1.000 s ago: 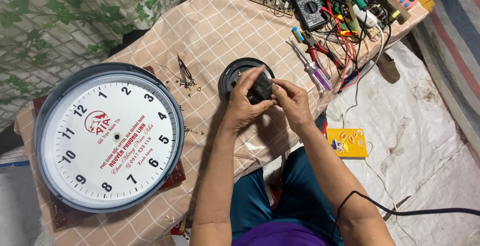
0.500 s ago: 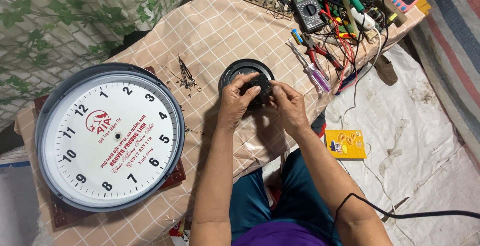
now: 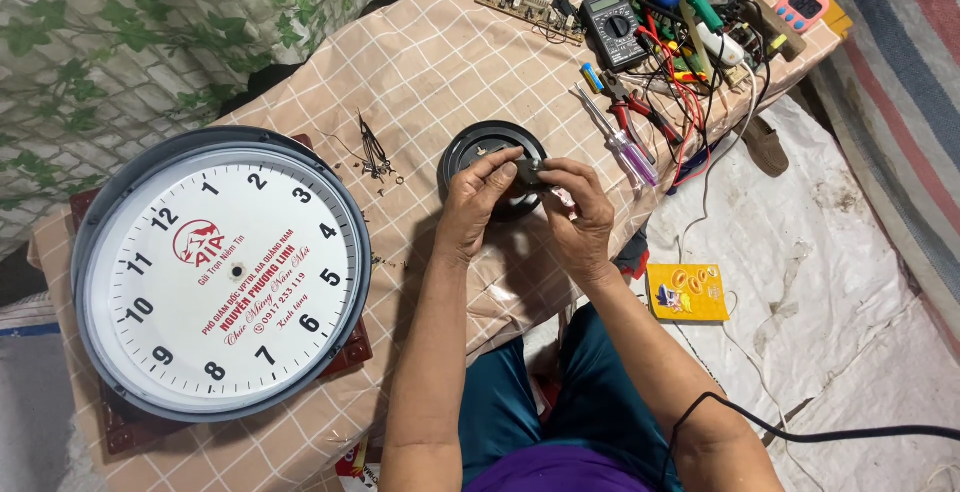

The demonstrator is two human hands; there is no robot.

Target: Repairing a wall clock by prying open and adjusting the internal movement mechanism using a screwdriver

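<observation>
My left hand (image 3: 478, 202) and my right hand (image 3: 578, 214) meet over a round black dish (image 3: 478, 144) on the checked tablecloth. Between the fingertips of both hands is a small black clock mechanism (image 3: 530, 176), mostly hidden by my fingers. A large round wall clock (image 3: 222, 272) with a white face, a grey rim and no hands lies to the left. Thin black clock hands and small parts (image 3: 374, 154) lie on the cloth between the clock and the dish.
Screwdrivers and pliers (image 3: 630, 137), a black multimeter (image 3: 614, 27), circuit boards (image 3: 528, 4) and tangled wires crowd the far right of the table (image 3: 420, 62). A yellow packet (image 3: 688, 292) lies on the white floor sheet. A black cable (image 3: 800, 436) crosses my right arm.
Both hands moved slightly away from me with the small mechanism, and now sit over the near edge of the black dish. The clock has not moved.
</observation>
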